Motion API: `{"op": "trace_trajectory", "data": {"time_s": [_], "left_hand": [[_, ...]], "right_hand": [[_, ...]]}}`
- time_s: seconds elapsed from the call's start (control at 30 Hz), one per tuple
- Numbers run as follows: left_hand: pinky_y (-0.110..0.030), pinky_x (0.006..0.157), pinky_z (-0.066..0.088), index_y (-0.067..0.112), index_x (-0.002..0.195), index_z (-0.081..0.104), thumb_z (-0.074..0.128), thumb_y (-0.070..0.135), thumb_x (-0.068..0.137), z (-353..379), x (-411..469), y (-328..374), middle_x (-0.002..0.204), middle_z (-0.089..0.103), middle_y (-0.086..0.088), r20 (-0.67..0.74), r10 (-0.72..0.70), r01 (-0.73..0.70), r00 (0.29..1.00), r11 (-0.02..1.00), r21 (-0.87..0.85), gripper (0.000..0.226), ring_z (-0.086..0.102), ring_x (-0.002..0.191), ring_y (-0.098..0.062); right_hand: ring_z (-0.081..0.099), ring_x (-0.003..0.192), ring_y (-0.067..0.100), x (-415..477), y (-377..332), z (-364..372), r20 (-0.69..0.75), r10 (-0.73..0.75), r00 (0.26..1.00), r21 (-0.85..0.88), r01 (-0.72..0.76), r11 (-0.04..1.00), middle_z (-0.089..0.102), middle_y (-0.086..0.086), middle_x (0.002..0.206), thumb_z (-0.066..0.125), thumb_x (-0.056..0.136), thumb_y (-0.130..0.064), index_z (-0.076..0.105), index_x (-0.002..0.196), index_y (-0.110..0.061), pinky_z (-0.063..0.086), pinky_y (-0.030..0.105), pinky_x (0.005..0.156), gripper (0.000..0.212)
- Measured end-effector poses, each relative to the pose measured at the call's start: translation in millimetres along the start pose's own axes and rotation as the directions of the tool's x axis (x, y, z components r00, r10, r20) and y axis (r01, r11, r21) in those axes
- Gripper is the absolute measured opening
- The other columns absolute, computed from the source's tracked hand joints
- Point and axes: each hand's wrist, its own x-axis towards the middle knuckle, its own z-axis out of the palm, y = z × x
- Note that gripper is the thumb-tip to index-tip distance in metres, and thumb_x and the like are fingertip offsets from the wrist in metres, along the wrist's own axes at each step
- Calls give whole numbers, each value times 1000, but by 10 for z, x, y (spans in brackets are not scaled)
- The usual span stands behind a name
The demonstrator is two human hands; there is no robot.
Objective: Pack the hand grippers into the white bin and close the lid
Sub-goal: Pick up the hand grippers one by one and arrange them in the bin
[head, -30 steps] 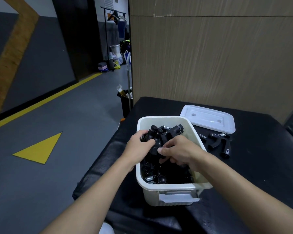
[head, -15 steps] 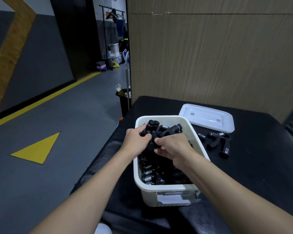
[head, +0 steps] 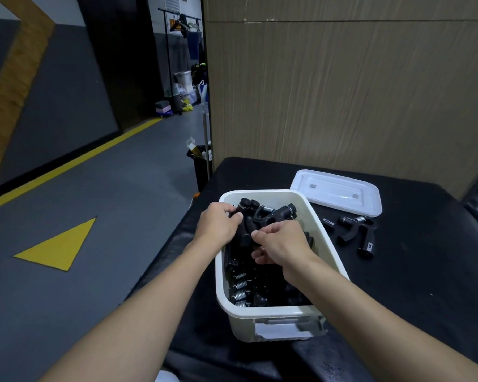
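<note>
Right, from my remote seat the biggest thing I see is the wooden wall panel (head: 342,92) behind the black worktop (head: 425,285), with grey floor (head: 108,216) and a yellow triangle (head: 58,244) off to the left. The white bin (head: 243,329) stands on the worktop's near left part, open at the top. Its lid (head: 337,193) lies flat on the worktop just beyond the bin's far right corner, apart from it.

Both hands are over the bin's far half. My left hand (head: 218,224) has its fingers (head: 232,213) curled round the held hand grippers (head: 262,213), a black bundle sticking up above the rim. My right hand (head: 283,246) grips the same bundle from the near side, fingers (head: 268,231) bent and pinching a handle.

Below them the packed hand grippers (head: 249,288) fill the bin, steel springs showing along its left wall. The loose hand grippers (head: 356,232) lie on the worktop to the right of the bin, just in front of the lid.
</note>
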Motion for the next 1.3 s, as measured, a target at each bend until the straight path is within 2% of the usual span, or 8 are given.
{"op": "trace_trajectory", "data": {"time_s": [0.1, 0.27, 0.43, 0.53, 0.7, 0.83, 1.1, 1.3], "left_hand": [[-27, 76, 45, 21, 116, 68, 61, 33, 93, 28, -26, 17, 92, 67, 2, -5, 3, -3, 1000, 999, 41, 26, 63, 92, -20], [-34, 81, 54, 16, 97, 71, 63, 29, 93, -18, 19, 55, 85, 69, -3, 32, -59, 58, 998, 998, 40, 16, 67, 92, -27], [-39, 79, 56, 10, 91, 71, 57, 27, 92, 2, -41, 47, 84, 71, -10, 11, -42, 41, 999, 993, 112, 22, 67, 86, -31], [-38, 74, 56, 10, 88, 71, 56, 26, 91, 23, -42, 51, 78, 71, -9, 3, -27, 26, 1000, 989, 148, 23, 67, 80, -29], [-35, 78, 52, 19, 110, 68, 63, 28, 90, 27, -69, 42, 100, 72, -6, -57, 48, -45, 997, 997, 66, 22, 65, 93, -26], [-30, 62, 45, 23, 91, 58, 64, 21, 88, 34, -15, 8, 75, 61, -1, -59, 25, -18, 998, 995, 102, 7, 60, 74, -24], [-31, 67, 45, 15, 97, 60, 63, 17, 90, 38, 34, -36, 79, 60, 1, -11, 26, -24, 1000, 990, 136, 8, 62, 81, -26], [-43, 81, 54, 21, 107, 61, 60, 24, 95, 25, 49, -28, 113, 46, -6, -12, 100, -97, 995, 985, 142, 13, 60, 84, -27]], "right_hand": [[64, 48, 22, -18, 36, -12, -6, -7, 1000, -4, 7, 1000, 62, 11, 59, 69, 86, -7, 66, 96, 6, 56, 31, 51, 17], [70, 54, 32, -31, -65, -27, 51, -51, 997, -111, 57, 992, 64, 19, 65, 67, 88, -8, 64, 95, 12, 62, 41, 57, 22], [71, 56, 36, -135, -59, -44, 118, -82, 990, -229, 108, 968, 65, 22, 70, 56, 87, -3, 62, 87, 3, 61, 48, 60, 9], [69, 53, 32, -148, -20, -99, 142, -86, 986, -213, 115, 970, 63, 21, 70, 56, 88, -6, 64, 82, 12, 62, 46, 60, 21], [68, 52, 30, -122, -36, -62, 142, -187, 972, -183, 212, 960, 64, 15, 67, 58, 94, -16, 69, 87, -2, 60, 40, 53, 19], [69, 53, 31, -78, -54, -31, 180, -219, 959, -288, 265, 920, 67, 18, 70, 59, 94, -14, 67, 90, -5, 61, 42, 54, 13], [67, 47, 23, -96, -6, -44, 223, -284, 933, -416, 354, 838, 71, 17, 74, 55, 96, -15, 60, 99, -11, 52, 26, 41, 8], [59, 44, 8, -86, 76, -99, 259, -409, 875, -486, 484, 728, 64, 0, 66, 65, 91, -23, 59, 103, -17, 57, 31, 52, 15]]}}
